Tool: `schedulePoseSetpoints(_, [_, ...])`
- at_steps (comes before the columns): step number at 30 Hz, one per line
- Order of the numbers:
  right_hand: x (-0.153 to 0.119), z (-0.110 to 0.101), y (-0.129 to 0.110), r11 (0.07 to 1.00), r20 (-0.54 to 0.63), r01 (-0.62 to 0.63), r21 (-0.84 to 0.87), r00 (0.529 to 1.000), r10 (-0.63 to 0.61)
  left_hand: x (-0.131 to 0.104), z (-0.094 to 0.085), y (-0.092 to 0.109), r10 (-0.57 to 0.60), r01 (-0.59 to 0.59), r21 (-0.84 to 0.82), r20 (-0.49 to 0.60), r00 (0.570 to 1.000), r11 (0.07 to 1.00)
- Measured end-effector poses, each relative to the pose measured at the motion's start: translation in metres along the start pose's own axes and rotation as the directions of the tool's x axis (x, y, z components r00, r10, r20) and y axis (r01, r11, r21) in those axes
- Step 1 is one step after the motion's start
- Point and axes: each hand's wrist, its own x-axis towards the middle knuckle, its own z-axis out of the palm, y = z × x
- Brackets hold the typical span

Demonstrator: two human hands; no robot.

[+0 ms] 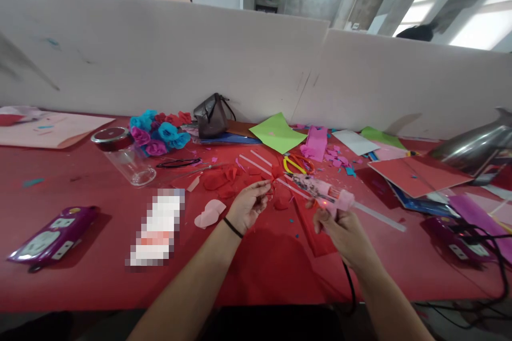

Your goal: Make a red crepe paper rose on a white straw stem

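My right hand (338,226) is wrapped round the handle of a pink hot glue gun (330,194), its nozzle pointing left and a clear glue stick (380,217) jutting from its back. A small red light glows on the gun's side. Just left of the nozzle, my left hand (252,205) pinches a small red paper piece (274,175) between thumb and finger. Red paper petals (224,181) and pale pink petals (210,213) lie beside the left hand. Behind the glue gun rest yellow-handled scissors (294,164).
A glass jar (134,162) and a bunch of crepe paper flowers (160,133) stand at left. Purple power strips (54,237) sit at both sides, with black cables (500,272) at right. A dark pouch (211,116), green paper (279,133) and a metal kettle (476,138) line the back.
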Motion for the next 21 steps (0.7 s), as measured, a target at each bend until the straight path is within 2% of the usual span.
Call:
schedulePoseSetpoints(5, [0.003,0.010,0.014,0.999,0.074,-0.036,-0.037,0.997,0.038,0.001,0.001,0.000,0.000,0.000,0.011,-0.006,1.000,1.000])
schedulePoseSetpoints(9, [0.003,0.010,0.019,0.997,0.050,-0.064,-0.040,0.997,0.066,0.003,0.000,-0.001,0.003,-0.003,0.019,0.001,1.000,1.000])
schedulePoseSetpoints(16, [0.005,0.015,0.013,0.996,0.041,-0.053,-0.074,0.998,0.056,0.001,0.001,0.000,0.000,0.000,0.021,-0.005,1.000,1.000])
schedulePoseSetpoints(21, [0.006,0.018,0.007,0.993,0.020,0.011,-0.115,1.000,-0.009,0.000,0.003,0.001,0.001,0.000,0.031,-0.020,1.000,1.000])
